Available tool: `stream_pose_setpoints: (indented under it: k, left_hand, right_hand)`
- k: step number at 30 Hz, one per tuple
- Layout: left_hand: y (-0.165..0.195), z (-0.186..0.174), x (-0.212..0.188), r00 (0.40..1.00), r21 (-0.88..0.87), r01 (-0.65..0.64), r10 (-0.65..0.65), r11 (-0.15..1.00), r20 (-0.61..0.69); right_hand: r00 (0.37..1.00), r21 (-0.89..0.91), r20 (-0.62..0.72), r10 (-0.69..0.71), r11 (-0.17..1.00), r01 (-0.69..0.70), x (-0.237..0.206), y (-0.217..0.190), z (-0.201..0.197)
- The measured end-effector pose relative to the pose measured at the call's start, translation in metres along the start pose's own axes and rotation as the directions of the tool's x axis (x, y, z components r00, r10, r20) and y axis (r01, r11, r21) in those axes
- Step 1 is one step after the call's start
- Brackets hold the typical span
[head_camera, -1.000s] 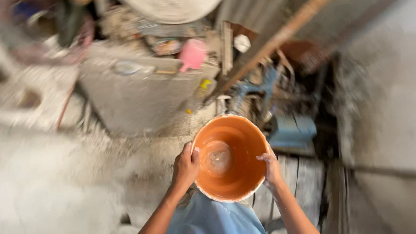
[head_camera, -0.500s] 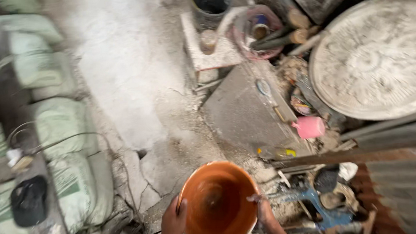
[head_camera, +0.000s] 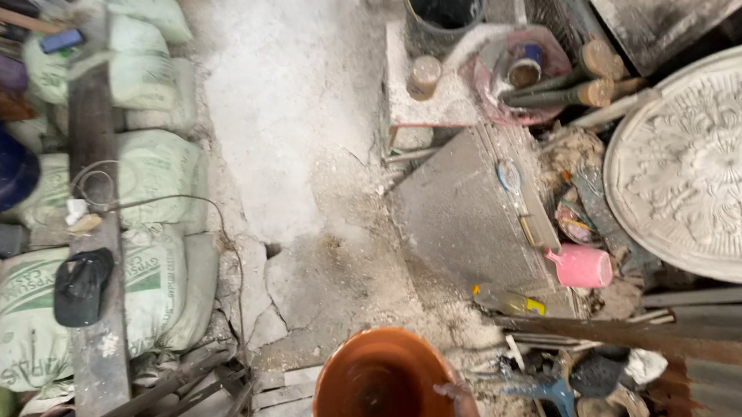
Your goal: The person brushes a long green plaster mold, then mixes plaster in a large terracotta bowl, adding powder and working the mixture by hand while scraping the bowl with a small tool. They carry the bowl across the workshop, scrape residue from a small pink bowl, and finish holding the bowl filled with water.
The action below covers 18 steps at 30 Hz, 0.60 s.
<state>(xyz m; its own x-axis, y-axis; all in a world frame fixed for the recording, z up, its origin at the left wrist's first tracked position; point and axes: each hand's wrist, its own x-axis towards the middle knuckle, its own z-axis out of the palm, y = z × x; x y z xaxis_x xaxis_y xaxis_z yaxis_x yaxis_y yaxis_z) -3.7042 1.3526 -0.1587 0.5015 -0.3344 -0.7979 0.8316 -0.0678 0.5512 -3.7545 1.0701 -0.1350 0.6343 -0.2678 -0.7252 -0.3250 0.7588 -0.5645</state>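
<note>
The right hand (head_camera: 458, 397) has its grip curled over the rim of a round, smooth orange plastic bucket (head_camera: 377, 393) above the dusty, cracked concrete floor (head_camera: 295, 135), left hand unseen

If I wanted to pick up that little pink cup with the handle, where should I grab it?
Probably by its handle. The pink cup lies on its side beside the grey slab, and the handle sticks out at its left end, toward the slab. Come from above, since clutter crowds its right side. The right hand is on the rim of the orange bucket, well away from it.
</note>
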Motion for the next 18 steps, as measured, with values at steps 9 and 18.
stream_pose_setpoints:
  k: [9, 18]
  left_hand:
    - [-0.043, 0.022, 0.098, 0.978, 0.075, 0.083, -0.096, 0.994, 0.185]
    - [-0.078, 0.053, 0.346, 0.985, -0.194, -0.145, 0.123, 0.97, -0.119]
  right_hand:
    - [0.969, -0.108, -0.025, -0.245, 0.964, 0.241, 0.079, -0.004, -0.083]
    - [0.988, -0.602, -0.153, 0.001, 0.793, -0.094, 0.282, 0.075, -0.169]
